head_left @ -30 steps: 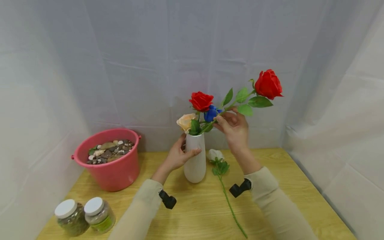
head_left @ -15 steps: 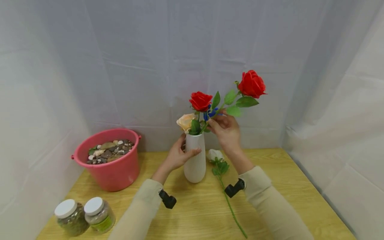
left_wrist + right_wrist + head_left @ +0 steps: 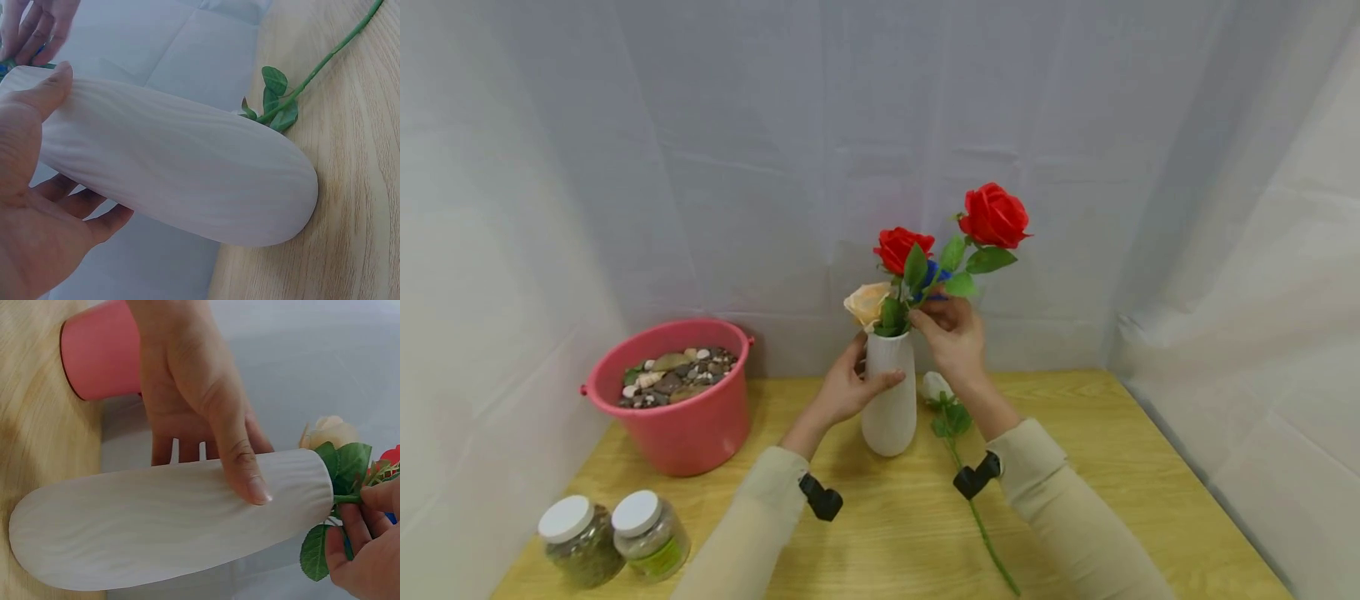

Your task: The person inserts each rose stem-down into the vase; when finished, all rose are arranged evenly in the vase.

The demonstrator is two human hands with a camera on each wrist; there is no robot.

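Red roses [image 3: 995, 217], two, cream rose [image 3: 867, 304], one, white vase [image 3: 889, 417], one.

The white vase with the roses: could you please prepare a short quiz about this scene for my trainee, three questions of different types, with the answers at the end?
1. True or false: the left hand grips the white vase.

2. Multiple choice: which colour of rose lies on the wood-grain table?
A) peach
B) white
C) red

3. Short answer: which part of the upper red rose does the right hand pinch?

Key
1. True.
2. B: the white rose.
3. Its green stem, just beyond the vase's mouth.
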